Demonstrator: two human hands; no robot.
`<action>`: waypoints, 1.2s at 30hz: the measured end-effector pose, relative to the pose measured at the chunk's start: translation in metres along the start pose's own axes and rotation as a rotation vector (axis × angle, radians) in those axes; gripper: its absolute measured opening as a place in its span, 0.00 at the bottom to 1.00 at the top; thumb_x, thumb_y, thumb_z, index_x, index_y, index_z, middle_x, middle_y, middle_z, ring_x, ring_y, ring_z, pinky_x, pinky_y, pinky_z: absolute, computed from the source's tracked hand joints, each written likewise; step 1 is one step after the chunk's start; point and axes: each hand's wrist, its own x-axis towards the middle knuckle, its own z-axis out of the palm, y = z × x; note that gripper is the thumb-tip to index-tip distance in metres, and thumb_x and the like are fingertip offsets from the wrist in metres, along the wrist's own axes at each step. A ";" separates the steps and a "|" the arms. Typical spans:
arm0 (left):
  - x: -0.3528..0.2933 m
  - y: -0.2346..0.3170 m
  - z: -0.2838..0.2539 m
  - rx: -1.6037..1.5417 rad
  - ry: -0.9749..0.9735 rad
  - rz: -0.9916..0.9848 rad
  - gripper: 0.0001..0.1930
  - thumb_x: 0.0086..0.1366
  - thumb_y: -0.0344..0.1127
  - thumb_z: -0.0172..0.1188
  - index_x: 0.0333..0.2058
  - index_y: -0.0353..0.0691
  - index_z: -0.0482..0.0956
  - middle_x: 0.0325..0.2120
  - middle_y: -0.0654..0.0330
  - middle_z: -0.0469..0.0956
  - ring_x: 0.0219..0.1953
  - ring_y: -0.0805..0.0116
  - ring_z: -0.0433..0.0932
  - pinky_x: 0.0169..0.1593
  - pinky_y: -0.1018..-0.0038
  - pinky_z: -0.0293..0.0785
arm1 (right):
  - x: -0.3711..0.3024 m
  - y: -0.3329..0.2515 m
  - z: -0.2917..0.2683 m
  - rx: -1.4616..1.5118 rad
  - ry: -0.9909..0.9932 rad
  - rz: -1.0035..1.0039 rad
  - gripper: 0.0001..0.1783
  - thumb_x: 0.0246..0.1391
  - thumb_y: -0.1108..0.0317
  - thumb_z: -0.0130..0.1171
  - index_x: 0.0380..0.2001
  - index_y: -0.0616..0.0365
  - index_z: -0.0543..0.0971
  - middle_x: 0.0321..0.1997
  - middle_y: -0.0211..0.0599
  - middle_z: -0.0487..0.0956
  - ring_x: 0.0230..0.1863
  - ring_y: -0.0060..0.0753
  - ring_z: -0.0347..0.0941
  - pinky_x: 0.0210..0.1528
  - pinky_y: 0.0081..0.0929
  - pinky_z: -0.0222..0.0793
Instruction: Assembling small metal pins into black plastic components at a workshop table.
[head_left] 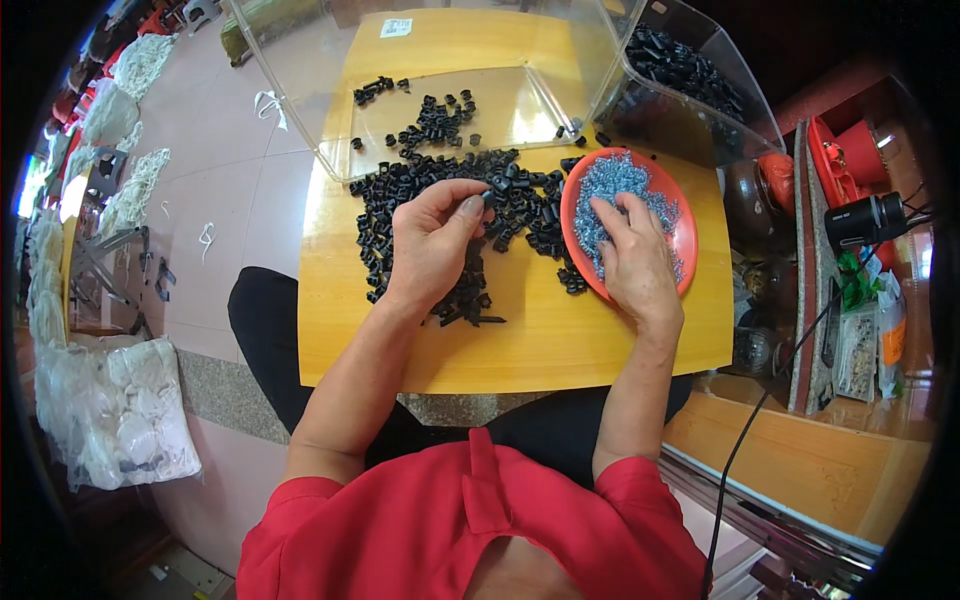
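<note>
Head view, left hand (432,245) pinching one black part (497,184) over a black pile (440,190) on a yellow board (540,340), right hand (632,262) fingers spread loosely in a red dish (575,190) of screws (615,180), clear bin (300,60) behind, second bin (690,75) of black parts crowding the dish.

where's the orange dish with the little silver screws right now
In the head view the orange dish sits on the right part of the yellow table, beside the pile of black plastic parts, under the right hand, whose fingers reach into the screws.
</note>
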 end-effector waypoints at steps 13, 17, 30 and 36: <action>-0.001 0.001 -0.001 -0.016 0.009 0.008 0.08 0.59 0.26 0.52 0.37 0.31 0.74 0.28 0.62 0.75 0.29 0.78 0.74 0.32 0.84 0.69 | 0.001 0.014 0.005 0.152 0.180 0.044 0.10 0.37 0.84 0.53 0.28 0.64 0.74 0.29 0.43 0.72 0.32 0.44 0.70 0.34 0.29 0.66; -0.001 0.000 0.000 -0.021 0.024 0.025 0.08 0.58 0.26 0.51 0.36 0.31 0.74 0.26 0.62 0.75 0.26 0.79 0.72 0.30 0.84 0.68 | 0.001 0.009 -0.004 0.249 0.258 0.105 0.09 0.38 0.84 0.53 0.27 0.65 0.74 0.29 0.42 0.73 0.33 0.40 0.71 0.35 0.27 0.66; 0.000 0.008 -0.001 -0.180 0.056 -0.110 0.07 0.58 0.27 0.52 0.35 0.31 0.74 0.23 0.62 0.75 0.22 0.80 0.69 0.27 0.85 0.67 | -0.003 -0.056 0.025 0.465 -0.066 -0.195 0.10 0.40 0.83 0.53 0.30 0.65 0.75 0.29 0.43 0.73 0.32 0.42 0.71 0.34 0.28 0.67; 0.000 0.009 -0.003 -0.213 0.055 -0.128 0.07 0.58 0.27 0.52 0.35 0.32 0.74 0.23 0.62 0.75 0.22 0.80 0.69 0.27 0.85 0.67 | 0.000 -0.048 0.017 0.521 -0.023 -0.183 0.10 0.40 0.81 0.52 0.31 0.64 0.74 0.29 0.46 0.73 0.31 0.46 0.70 0.33 0.34 0.66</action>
